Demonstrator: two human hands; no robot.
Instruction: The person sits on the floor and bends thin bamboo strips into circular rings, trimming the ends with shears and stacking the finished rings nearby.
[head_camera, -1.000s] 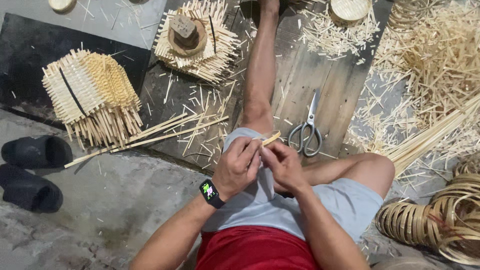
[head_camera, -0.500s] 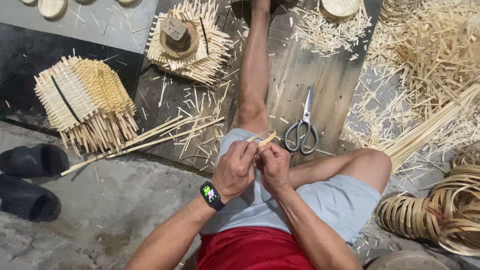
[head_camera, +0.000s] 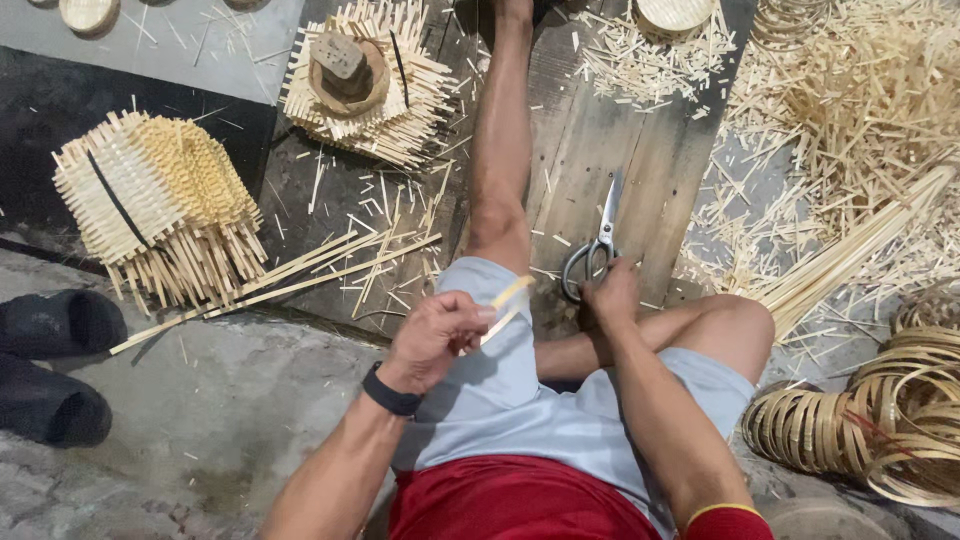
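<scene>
Bamboo strips: a few short pale strips are pinched in the left hand, above the left thigh, their free ends pointing up and to the right.
Left hand: fingers curled, thumb and fingertips pressed on the lower ends of the strips; a black watch sits on the wrist.
Right hand: the right hand rests on the handles of the scissors, fingers bent over the loops; whether any finger is through a loop I cannot tell.
Scissors: metal, lying on the wooden board just past the right knee, blades shut and pointing away from the person.
Doing it well: a firm pinch near the ends should keep the strips aligned; seat the fingers properly in the loops before lifting the scissors.
Nearby: long bamboo sticks lie to the left, a half-woven bamboo piece beyond them.
Farther out: coiled bamboo bands at right, black sandals at left.
</scene>
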